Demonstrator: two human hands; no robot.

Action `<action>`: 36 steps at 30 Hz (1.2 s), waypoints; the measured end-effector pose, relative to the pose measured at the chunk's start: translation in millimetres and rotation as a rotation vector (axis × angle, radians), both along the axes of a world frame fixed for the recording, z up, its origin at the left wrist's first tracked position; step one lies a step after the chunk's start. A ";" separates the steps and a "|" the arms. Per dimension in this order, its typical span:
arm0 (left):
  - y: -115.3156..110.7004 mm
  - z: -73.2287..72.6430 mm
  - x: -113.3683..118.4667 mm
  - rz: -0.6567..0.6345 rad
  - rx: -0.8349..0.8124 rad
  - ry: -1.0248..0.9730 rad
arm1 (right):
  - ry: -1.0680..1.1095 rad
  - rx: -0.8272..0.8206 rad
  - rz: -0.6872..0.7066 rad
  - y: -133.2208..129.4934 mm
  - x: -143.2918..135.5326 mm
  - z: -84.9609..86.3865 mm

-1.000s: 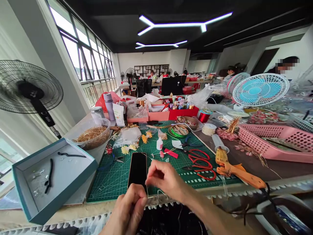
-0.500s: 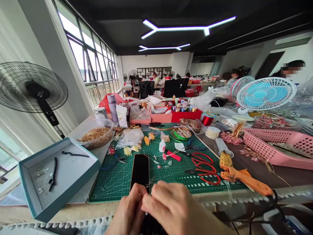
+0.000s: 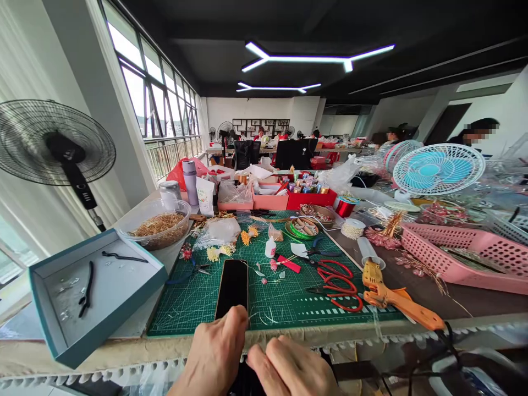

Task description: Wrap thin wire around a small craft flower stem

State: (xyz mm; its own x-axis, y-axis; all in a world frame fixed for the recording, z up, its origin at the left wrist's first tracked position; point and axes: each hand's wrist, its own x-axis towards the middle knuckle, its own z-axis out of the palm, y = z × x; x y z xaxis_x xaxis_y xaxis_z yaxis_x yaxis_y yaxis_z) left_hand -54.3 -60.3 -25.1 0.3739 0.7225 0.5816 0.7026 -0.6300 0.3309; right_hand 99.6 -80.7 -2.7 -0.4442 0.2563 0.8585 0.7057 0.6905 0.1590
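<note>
Head view, craft bench, near edge. Left hand (image 3: 216,355) and right hand (image 3: 295,367): both loosely curled, close together at the near edge, fingers pinched around something fine; what they hold cannot be told, though thin wire strands (image 3: 264,317) lie on the mat just beyond them. Phone (image 3: 233,288): dark, flat on the green cutting mat (image 3: 193,300), its near end right at the left hand's fingertips. Red scissors (image 3: 340,283): right part of the mat. Orange glue gun (image 3: 396,300): off the mat's right edge, nozzle toward the far side. Teal box (image 3: 88,289): near left corner, holding black clips. Clear bowl (image 3: 159,223) of straw-coloured bits: behind the box. Glue bottle (image 3: 270,247): mid-mat. Pink basket (image 3: 466,256): right side. Blue fan (image 3: 438,168): behind the basket. Black fan (image 3: 55,144): beyond the left edge.
</note>
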 end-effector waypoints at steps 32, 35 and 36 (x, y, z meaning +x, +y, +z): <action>5.5 18.0 -2.4 -0.120 -0.236 -0.309 | 1.009 -1.400 0.787 70.0 -10.1 -18.8; 8.7 24.3 -2.1 -0.062 -0.149 -0.207 | 0.981 -1.401 0.736 56.3 -19.7 -33.6; 10.2 24.9 -2.5 -0.035 -0.104 -0.150 | 0.940 -1.325 0.664 49.3 -22.3 -39.7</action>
